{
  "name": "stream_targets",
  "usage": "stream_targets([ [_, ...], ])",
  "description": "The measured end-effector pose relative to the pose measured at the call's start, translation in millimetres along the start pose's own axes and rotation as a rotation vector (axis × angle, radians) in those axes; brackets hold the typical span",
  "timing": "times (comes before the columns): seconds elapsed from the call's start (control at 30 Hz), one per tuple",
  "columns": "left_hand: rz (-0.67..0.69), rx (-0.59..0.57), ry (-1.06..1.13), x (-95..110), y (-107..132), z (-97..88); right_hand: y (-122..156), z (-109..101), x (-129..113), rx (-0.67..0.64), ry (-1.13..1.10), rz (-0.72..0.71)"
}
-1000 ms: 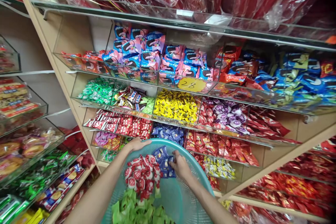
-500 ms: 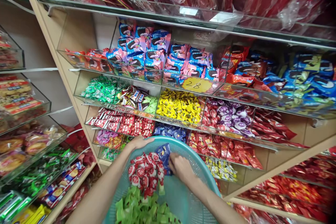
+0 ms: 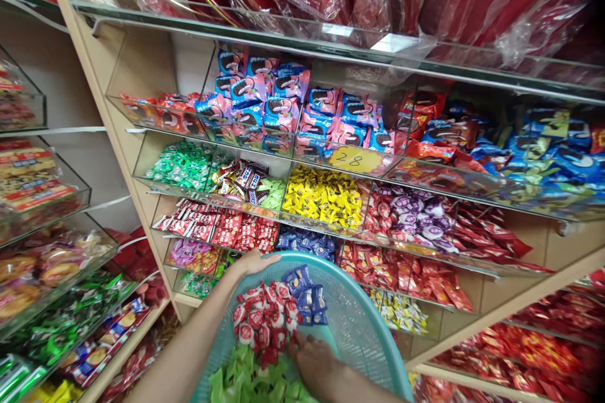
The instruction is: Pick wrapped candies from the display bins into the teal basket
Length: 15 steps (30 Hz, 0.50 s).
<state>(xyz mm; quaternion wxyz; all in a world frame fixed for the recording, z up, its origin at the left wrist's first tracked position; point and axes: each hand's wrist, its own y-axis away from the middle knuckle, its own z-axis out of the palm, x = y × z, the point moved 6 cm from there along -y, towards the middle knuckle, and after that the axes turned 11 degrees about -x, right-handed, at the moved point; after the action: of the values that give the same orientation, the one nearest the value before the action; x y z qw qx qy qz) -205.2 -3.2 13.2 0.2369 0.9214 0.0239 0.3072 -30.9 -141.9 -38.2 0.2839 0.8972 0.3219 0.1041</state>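
My left hand [image 3: 255,262] grips the far left rim of a teal plastic basket [image 3: 385,312], fingers over its edge. Inside the basket, red-and-white wrapped candies [image 3: 265,315] are heaped at the left. Blue candy packets [image 3: 307,295] lie against the far wall beside them. Green wrapped candies [image 3: 255,378] cover the near left part. Low in the basket, my right hand [image 3: 321,362] is at the right edge of the green and red candies. Its fingers are blurred and partly hidden, so their grip cannot be made out.
Glass-fronted shelves ahead carry yellow candies [image 3: 324,198], green candies [image 3: 182,164], purple candies [image 3: 420,214] and blue packets [image 3: 307,242] just beyond the basket. A yellow price tag [image 3: 355,158] is on the upper shelf edge. Another snack shelf [image 3: 57,252] stands at the left.
My right hand has moved from the blue packets down toward the green candies. The blue packets now lie spread beside the red-and-white candies. My left hand stays on the rim.
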Motion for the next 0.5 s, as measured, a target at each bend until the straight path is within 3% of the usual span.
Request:
stream_targets([
  [0.2, 0.020, -0.009, 0.025, 5, 6, -0.7, 7, 7, -2, -0.028, -0.071, -0.031],
  [0.43, 0.018, -0.026, 0.075, 0, 6, 2.3, 17, 3, -4, -0.015, -0.149, -0.194],
  [0.5, 0.011, -0.048, 0.094, -2, 5, 4.4, 19, 2, -2, -0.002, -0.178, -0.171],
])
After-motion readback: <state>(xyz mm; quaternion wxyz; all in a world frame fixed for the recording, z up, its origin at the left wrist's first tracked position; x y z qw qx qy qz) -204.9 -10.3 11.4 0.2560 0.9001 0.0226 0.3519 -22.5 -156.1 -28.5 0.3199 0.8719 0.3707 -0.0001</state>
